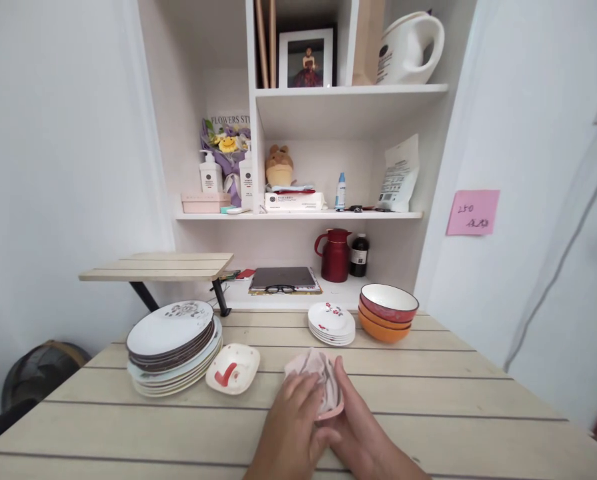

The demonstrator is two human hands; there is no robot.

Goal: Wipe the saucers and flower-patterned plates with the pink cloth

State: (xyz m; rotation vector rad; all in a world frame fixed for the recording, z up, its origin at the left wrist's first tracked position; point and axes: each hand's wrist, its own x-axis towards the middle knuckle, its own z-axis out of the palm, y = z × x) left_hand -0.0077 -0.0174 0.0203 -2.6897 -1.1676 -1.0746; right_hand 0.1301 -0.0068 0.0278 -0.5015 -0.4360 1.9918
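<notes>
- Pink bowl (334,411), one: near side of table, centre, cloth (317,375) lying inside.
- Right hand (355,420): grasping the bowl's right side, thumb along the rim.
- Left hand (294,417): fingers laid on the cloth; whether they pinch it, cannot tell.
- Squarish dish (233,369): left of the bowl.
- Stacked plates (171,328): farther left.
- Small plates (331,318), stacked: far side.
</notes>
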